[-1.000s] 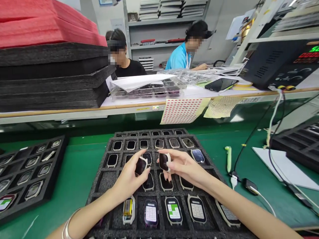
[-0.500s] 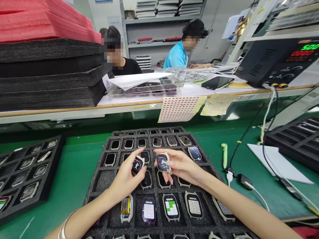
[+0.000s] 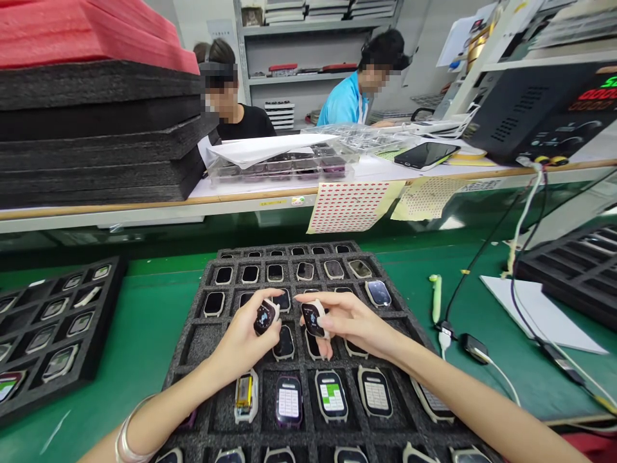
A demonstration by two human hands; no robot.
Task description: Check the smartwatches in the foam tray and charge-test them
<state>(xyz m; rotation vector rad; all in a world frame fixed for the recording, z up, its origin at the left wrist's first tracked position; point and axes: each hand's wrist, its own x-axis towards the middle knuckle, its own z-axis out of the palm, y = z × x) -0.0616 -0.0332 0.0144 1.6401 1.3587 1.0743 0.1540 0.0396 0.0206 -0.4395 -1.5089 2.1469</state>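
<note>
Above the middle of a black foam tray (image 3: 197,344), my left hand (image 3: 250,331) grips a smartwatch body (image 3: 265,317) by its edges, its lit dark screen showing a small blue figure. My right hand (image 3: 349,321) pinches a second smartwatch body (image 3: 313,317) with a similar lit screen, a short gap to the right of the first. Neither watch has a strap. Beneath them, the tray's compartments hold more watch bodies. One with a green and white screen (image 3: 331,395) lies nearer me, and one with its yellow battery exposed (image 3: 245,393) lies to the left.
Another foam tray of watches (image 3: 62,334) lies left. At right are a green pen (image 3: 436,299), a small black device on a white cable (image 3: 475,347), white paper (image 3: 544,315) and a power supply (image 3: 540,112). Stacked foam (image 3: 96,128) fills the shelf's left. Two people sit beyond.
The right-hand watch has turned, its screen now angled more to the left and looking darker. The left hand keeps its watch almost in place. The camera view has shifted slightly.
</note>
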